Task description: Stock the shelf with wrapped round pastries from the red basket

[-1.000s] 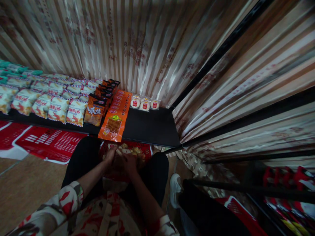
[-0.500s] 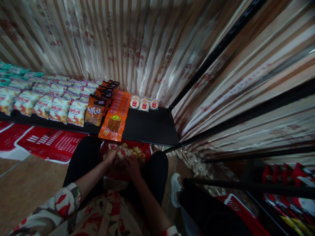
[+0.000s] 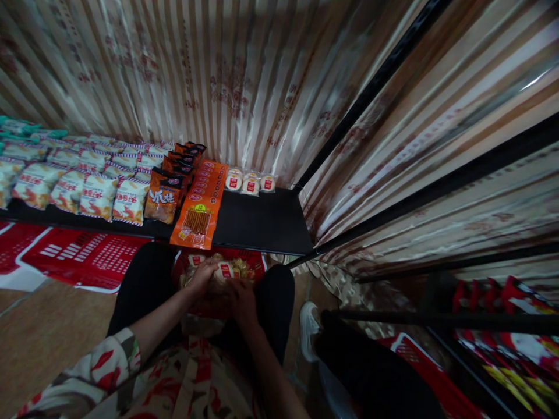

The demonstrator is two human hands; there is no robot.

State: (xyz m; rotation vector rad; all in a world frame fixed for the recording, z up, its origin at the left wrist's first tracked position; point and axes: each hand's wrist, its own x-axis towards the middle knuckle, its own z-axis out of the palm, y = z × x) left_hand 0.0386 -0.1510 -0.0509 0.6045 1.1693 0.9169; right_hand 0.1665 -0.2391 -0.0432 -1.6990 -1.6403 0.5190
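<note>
A red basket (image 3: pixel 259 269) of small round snack packets sits between my knees, just below the black shelf (image 3: pixel 262 224). My left hand (image 3: pixel 201 275) is closed on a white packet with a red label (image 3: pixel 225 270) at the top of the heap. My right hand (image 3: pixel 243 298) reaches into the basket beside it, fingers curled among the packets; what it holds is hidden. Three matching round packets (image 3: pixel 250 183) lie at the back of the shelf.
Orange snack bags (image 3: pixel 198 205), brown bags (image 3: pixel 164 196) and rows of white bags (image 3: pixel 96 186) fill the shelf's left part. Red baskets (image 3: pixel 87 259) lie on the floor at left. Striped curtains hang behind and right. A black rail (image 3: pixel 437 320) crosses at lower right.
My left hand has lifted a white red-labelled packet up out of the heap. The view has shifted slightly; my right hand stays in the basket.
</note>
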